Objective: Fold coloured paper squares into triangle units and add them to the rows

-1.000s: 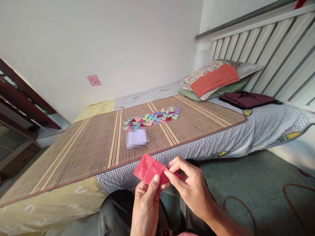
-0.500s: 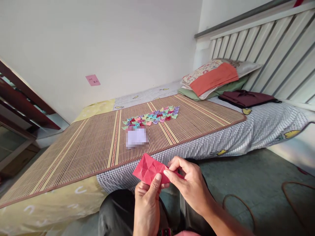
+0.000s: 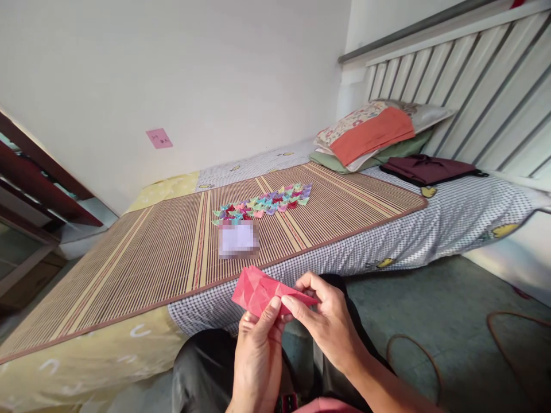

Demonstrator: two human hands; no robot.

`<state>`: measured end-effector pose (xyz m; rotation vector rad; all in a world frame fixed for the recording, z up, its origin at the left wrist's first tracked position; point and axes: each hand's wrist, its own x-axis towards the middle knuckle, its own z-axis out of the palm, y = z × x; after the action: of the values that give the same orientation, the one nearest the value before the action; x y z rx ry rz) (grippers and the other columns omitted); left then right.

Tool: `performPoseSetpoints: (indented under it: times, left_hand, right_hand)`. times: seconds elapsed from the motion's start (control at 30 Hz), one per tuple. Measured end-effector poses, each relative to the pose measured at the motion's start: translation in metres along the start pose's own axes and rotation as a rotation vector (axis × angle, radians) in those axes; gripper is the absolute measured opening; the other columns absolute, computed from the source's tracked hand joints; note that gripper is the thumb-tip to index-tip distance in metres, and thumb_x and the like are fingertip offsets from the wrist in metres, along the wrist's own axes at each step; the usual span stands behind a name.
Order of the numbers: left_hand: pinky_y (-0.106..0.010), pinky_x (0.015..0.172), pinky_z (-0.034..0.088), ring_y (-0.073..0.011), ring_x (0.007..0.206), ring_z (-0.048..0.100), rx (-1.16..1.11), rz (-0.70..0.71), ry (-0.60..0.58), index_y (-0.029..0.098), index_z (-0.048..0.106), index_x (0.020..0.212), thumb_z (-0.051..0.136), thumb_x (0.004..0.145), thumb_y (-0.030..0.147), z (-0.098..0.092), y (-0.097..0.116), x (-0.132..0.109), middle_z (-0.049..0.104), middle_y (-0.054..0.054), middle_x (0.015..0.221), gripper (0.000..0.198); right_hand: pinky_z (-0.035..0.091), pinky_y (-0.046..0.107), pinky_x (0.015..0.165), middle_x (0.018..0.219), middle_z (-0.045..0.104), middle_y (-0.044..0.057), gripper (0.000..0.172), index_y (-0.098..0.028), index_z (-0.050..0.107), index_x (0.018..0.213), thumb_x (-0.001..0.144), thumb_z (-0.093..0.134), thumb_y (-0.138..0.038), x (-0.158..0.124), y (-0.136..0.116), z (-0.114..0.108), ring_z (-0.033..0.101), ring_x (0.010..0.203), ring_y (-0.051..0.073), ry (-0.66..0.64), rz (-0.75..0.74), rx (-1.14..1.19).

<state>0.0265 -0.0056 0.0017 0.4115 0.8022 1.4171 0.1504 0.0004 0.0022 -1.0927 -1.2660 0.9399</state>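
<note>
Over my lap I hold a sheet of red origami paper (image 3: 257,290), creased with many fold lines and partly folded. My left hand (image 3: 260,338) is closed on its lower edge, thumb on top and fingers underneath. At the paper's right end, my right hand (image 3: 329,315) pinches it between thumb and fingers, and a pointed red corner shows between them. Beyond my hands, several small folded paper pieces (image 3: 275,201) in many colours lie in rows on the striped mat (image 3: 172,246). A blurred white sheet (image 3: 238,239) lies in front of them.
The mat covers a bed with a checked sheet (image 3: 327,258). Pillows (image 3: 374,135) and a dark red cloth item (image 3: 430,169) lie by the white headboard (image 3: 465,74). A pink note (image 3: 159,138) is on the wall. A brown cord (image 3: 415,350) curls on the floor at right.
The right part of the red paper is now drawn into a longer, narrower point under my right fingers. Both hands keep their hold, and the view has shifted slightly.
</note>
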Motion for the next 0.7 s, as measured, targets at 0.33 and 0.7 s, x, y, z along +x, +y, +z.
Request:
performPoseSetpoints:
  times: [0.33,0.7]
  left_hand:
    - [-0.021,0.062,0.061,-0.0143,0.067,0.074,-0.035,-0.057,0.083,0.010,0.079,0.083,0.099,0.062,0.017,-0.009,-0.002,0.008,0.081,-0.007,0.081,0.030]
    - [-0.023,0.060,0.061,-0.0142,0.065,0.072,-0.090,-0.023,0.188,0.010,0.078,0.076,0.102,0.053,0.012,-0.021,0.010,0.019,0.079,-0.005,0.076,0.033]
  right_hand:
    - [0.032,0.023,0.050,0.060,0.039,-0.007,0.038,-0.022,0.046,0.067,0.097,0.063,-0.036,-0.004,0.002,-0.005,0.036,0.055,0.010,-0.052,-0.076,-0.095]
    - [0.051,0.026,0.064,0.078,0.068,0.002,0.024,-0.020,0.069,0.097,0.103,0.058,-0.040,-0.003,0.015,-0.031,0.066,0.068,0.016,-0.016,-0.064,-0.029]
